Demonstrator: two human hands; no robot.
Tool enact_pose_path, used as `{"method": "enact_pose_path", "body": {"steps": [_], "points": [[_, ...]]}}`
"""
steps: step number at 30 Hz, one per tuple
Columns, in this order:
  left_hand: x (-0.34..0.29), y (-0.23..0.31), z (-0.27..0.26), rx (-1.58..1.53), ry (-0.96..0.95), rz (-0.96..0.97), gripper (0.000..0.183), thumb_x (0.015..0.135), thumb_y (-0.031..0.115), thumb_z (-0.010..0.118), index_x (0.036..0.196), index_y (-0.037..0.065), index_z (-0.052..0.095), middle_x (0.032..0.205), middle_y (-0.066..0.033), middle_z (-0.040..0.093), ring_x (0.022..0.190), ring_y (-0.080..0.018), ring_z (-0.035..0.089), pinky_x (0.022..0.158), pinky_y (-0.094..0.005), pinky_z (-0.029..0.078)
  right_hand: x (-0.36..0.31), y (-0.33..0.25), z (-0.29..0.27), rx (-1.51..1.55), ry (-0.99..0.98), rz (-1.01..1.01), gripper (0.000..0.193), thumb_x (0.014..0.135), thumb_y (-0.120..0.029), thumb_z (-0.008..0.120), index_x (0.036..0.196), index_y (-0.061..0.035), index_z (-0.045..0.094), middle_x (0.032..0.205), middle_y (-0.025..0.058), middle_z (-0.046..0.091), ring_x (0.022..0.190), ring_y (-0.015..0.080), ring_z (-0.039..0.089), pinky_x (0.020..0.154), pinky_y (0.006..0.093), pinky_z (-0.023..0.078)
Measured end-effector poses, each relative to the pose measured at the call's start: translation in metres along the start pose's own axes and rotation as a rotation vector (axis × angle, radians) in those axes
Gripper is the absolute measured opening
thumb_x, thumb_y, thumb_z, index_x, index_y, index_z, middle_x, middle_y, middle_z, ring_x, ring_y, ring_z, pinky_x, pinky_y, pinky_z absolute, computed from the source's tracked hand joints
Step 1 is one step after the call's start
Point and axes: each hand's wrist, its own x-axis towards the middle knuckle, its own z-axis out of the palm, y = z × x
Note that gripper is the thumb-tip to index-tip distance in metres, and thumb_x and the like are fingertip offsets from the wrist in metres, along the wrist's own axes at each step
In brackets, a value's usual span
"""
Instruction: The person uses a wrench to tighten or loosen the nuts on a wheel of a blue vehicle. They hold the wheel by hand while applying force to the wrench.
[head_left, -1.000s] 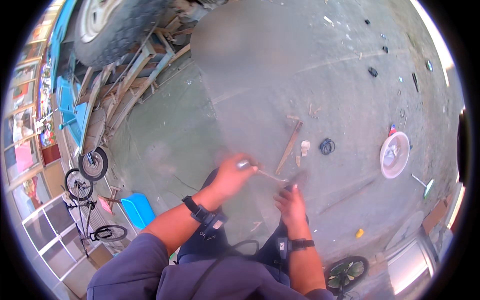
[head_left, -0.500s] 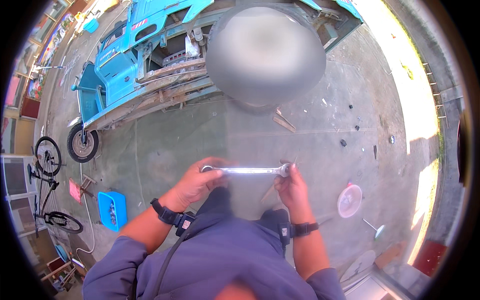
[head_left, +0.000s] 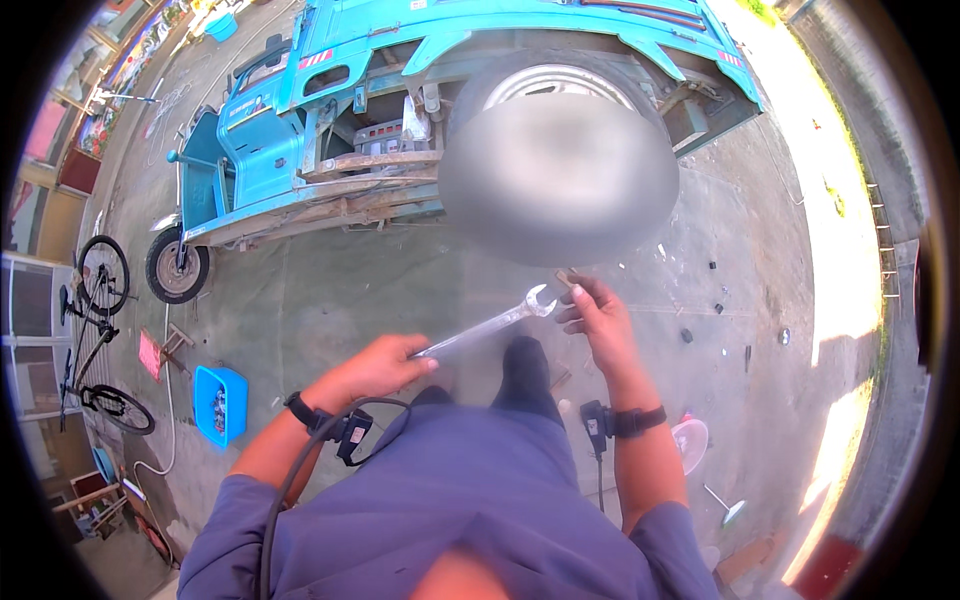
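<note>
My left hand (head_left: pixel 385 366) is closed round one end of a silver combination wrench (head_left: pixel 480 328). The wrench slants up to the right, its forked open jaw (head_left: pixel 541 302) pointing away from the hand. Just right of that jaw is my right hand (head_left: pixel 603 318), fingers apart and slightly bent, not gripping the wrench. Beyond both hands, a large wheel (head_left: pixel 560 78) sits under a blue three-wheeled cargo vehicle (head_left: pixel 270 150). A blurred grey round patch hides the wheel's lower part.
On the concrete lie a blue basin (head_left: pixel 220 405) holding small things at left and a pink tub (head_left: pixel 690 445) at right. Small dark pieces (head_left: pixel 686 335) are scattered right of the wheel. A bicycle (head_left: pixel 95 335) stands at far left. A cable runs from my left wrist.
My right hand has let go of the wrench's jaw end. The wrench has gone from level to slanted, held by my left hand alone. The vehicle sits lower in view and farther right.
</note>
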Motion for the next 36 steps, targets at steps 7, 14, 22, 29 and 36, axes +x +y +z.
{"method": "enact_pose_path", "body": {"steps": [7,14,22,29,36], "points": [[0.082,0.071,0.014,-0.472,0.186,-0.060,0.020,0.099,0.025,0.056,0.097,0.006,0.053,0.071,0.0001,0.054,0.058,-0.0104,0.055,0.052,-0.0260,0.044,0.138,-0.039,-0.126,-0.220,0.476,-0.252,0.063,0.092,-0.033,0.067,0.135,0.0081,0.045,0.113,0.0185,0.060,0.096,0.0220,0.062,0.081,0.0315,0.051],[0.151,0.115,0.043,-0.626,0.180,-0.118,0.021,0.101,0.027,0.054,0.102,0.006,0.053,0.070,0.0003,0.053,0.057,-0.0103,0.054,0.050,-0.0247,0.043,0.217,-0.030,-0.150,-0.264,0.497,-0.159,0.084,0.090,-0.044,0.068,0.141,0.0129,0.033,0.134,0.0310,0.047,0.123,0.0326,0.051,0.102,0.0379,0.042],[0.191,0.124,0.050,-0.791,0.136,-0.150,0.028,0.101,0.025,0.053,0.119,0.003,0.053,0.078,-0.0025,0.054,0.060,-0.0124,0.051,0.052,-0.0282,0.045,0.228,-0.010,-0.157,-0.271,0.427,-0.228,0.085,0.095,-0.042,0.061,0.144,0.0153,0.022,0.144,0.0302,0.038,0.133,0.0340,0.041,0.111,0.0369,0.033],[0.204,0.130,0.059,-0.909,-0.027,-0.142,0.026,0.102,0.027,0.052,0.118,0.006,0.051,0.081,-0.0049,0.057,0.068,-0.0166,0.062,0.057,-0.0300,0.050,0.215,-0.015,-0.141,-0.238,0.481,-0.256,0.082,0.095,-0.041,0.062,0.142,0.0157,0.027,0.136,0.0309,0.047,0.127,0.0336,0.047,0.108,0.0363,0.036],[0.216,0.125,0.066,-1.022,-0.149,-0.173,0.024,0.103,0.026,0.050,0.112,0.004,0.051,0.094,-0.0116,0.061,0.084,-0.0267,0.067,0.077,-0.0419,0.059,0.220,-0.007,-0.142,-0.234,0.534,-0.246,0.078,0.096,-0.041,0.061,0.141,0.0144,0.029,0.135,0.0292,0.049,0.124,0.0323,0.050,0.106,0.0357,0.037]]}}
